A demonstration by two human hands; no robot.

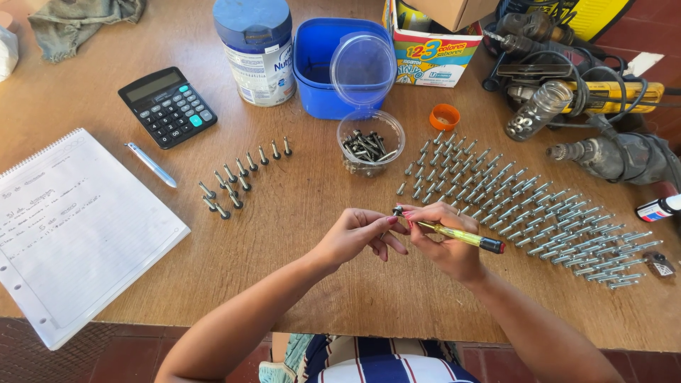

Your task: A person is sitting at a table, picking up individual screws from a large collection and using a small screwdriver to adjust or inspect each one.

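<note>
My right hand grips a small screwdriver with a clear yellow handle, its tip pointing left. My left hand pinches a small dark screw at that tip. Both hands hover over the wooden table near its front edge. A clear round tub of dark screws stands just beyond them. Right of my hands lie several rows of silver bolts. A short double row of dark-headed screws stands upright to the left.
A spiral notebook, a pen and a black calculator lie at the left. A tin, a blue tub and a cardboard box stand at the back. Drills and cables, a jar and an orange cap crowd the right.
</note>
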